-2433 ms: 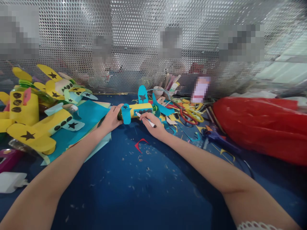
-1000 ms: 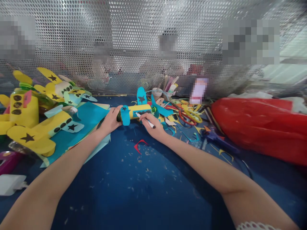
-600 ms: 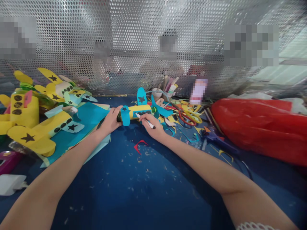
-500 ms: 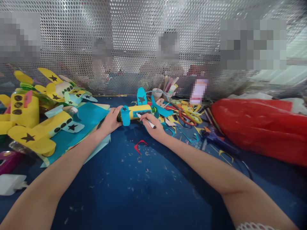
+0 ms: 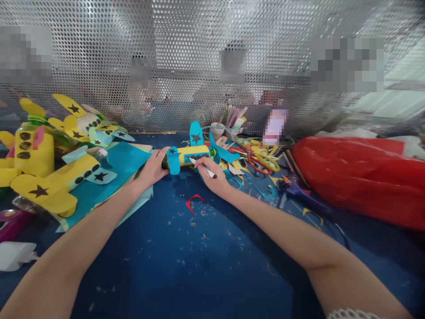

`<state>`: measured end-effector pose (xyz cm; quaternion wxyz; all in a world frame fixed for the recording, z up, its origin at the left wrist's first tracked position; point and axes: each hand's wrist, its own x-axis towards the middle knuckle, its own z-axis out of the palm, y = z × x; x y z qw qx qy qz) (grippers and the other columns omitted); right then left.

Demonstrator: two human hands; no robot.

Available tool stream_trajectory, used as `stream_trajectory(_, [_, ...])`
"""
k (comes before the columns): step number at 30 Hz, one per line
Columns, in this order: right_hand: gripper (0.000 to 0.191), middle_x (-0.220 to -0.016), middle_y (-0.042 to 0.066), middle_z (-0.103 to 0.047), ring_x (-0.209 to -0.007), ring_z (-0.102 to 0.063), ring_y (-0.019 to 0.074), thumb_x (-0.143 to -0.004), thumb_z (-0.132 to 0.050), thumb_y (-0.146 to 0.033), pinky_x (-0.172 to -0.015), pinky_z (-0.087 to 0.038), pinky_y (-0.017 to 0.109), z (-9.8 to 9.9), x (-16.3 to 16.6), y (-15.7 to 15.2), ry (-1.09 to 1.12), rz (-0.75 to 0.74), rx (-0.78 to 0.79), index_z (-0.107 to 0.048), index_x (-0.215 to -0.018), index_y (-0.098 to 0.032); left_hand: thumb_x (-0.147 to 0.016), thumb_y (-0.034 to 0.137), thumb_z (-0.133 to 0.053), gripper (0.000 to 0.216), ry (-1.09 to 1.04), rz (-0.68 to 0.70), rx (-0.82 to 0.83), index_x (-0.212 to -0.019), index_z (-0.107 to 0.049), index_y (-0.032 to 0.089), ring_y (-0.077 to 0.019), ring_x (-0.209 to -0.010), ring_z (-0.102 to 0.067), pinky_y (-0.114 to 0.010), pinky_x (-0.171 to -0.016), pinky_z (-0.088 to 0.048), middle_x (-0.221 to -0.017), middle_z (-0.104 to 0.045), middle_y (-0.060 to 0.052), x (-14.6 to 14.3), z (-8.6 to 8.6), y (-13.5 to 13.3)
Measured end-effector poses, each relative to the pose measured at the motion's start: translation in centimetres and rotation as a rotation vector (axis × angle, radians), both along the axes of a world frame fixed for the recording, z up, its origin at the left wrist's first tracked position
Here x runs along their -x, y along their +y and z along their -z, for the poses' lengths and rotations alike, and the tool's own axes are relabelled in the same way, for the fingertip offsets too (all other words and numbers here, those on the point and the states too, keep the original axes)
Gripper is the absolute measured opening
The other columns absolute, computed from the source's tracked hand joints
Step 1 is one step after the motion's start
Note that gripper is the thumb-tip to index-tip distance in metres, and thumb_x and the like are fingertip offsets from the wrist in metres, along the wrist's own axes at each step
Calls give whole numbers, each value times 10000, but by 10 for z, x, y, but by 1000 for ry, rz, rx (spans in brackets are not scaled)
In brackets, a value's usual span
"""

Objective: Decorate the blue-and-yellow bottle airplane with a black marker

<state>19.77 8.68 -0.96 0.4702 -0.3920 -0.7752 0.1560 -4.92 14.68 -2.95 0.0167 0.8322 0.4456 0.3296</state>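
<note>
A toy plane made from a green bottle [image 5: 186, 155] lies on the blue table, wrapped in yellow with blue wings that bear black stars. My left hand [image 5: 155, 167] is closed around its dark green base end. Between the fingers of my right hand [image 5: 212, 173] is a white marker [image 5: 208, 172] with a dark end. Its tip meets the blue strip on the plane's side, where dark ovals are drawn. Beyond my right hand, the bottle's green cap end [image 5: 213, 153] points right, next to a blue propeller-like piece [image 5: 224, 149].
More yellow bottle planes [image 5: 35, 150] and blue paper sheets [image 5: 109, 173] lie on the left. Scissors [image 5: 262, 163], paper scraps, a purple glue gun [image 5: 303, 195] and a red bag [image 5: 361, 177] are on the right. A perforated metal screen [image 5: 186, 53] stands behind.
My right hand and the marker have shifted very slightly to the right along the blue strip. My left hand keeps its hold on the plane.
</note>
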Motion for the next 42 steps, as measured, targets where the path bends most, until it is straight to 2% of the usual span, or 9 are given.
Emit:
stream_trajectory(19, [152, -794, 22, -605, -762, -557, 182, -945, -448, -214, -746, -441, 332, 1, 0, 1, -10, 10, -3, -571, -860, -239, -717, 145, -762, 785, -14, 8, 4, -1402, -390, 240, -311, -1171, -554, -486, -1038, -456, -1268, -578, -110, 0, -1, 0])
stream_trajectory(31, [169, -815, 31, -630, -766, -562, 187, -971, -429, -238, -751, -442, 333, -4, 1, -2, -65, -55, -30, -574, -883, -241, -716, 151, -765, 788, -7, 7, 3, -1405, -391, 230, -317, -1178, -555, -491, -1036, -458, -1269, -578, -114, 0, -1, 0])
stream_trajectory(42, [157, -824, 37, -643, -783, -574, 195, -962, -440, -235, -759, -459, 345, -3, 1, -2, -64, -55, -25, -575, -883, -246, -699, 129, -775, 808, -12, 0, 15, -1406, -395, 222, -314, -1193, -549, -477, -1034, -466, -1287, -573, -122, 0, -1, -1])
